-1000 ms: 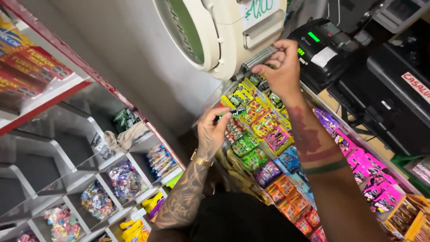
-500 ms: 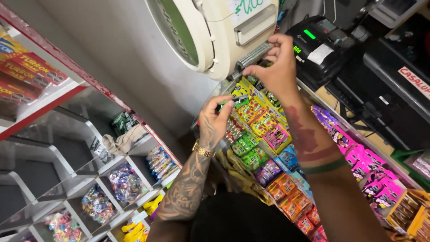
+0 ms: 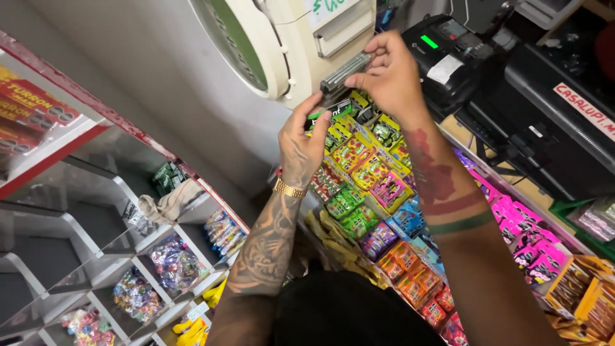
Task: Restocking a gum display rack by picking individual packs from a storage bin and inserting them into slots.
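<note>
- The left hand (image 3: 306,146) is bare, without glove or ring in view.
- A gold-coloured metal link bracelet (image 3: 289,188) circles the left wrist.
- The left forearm (image 3: 266,250) carries dense dark tattoo work of curling, shaded patterns, running from just below the bracelet towards the elbow; no sleeve covers it.
- The right hand (image 3: 389,75) is bare as well, fingers unadorned.
- The right forearm (image 3: 448,198) shows a red tattooed blotch of irregular shape near the wrist.
- Below that sit two tattooed bands around the arm, one red (image 3: 456,204) and one green (image 3: 471,223).
- No sleeve shows on the right arm either.
</note>
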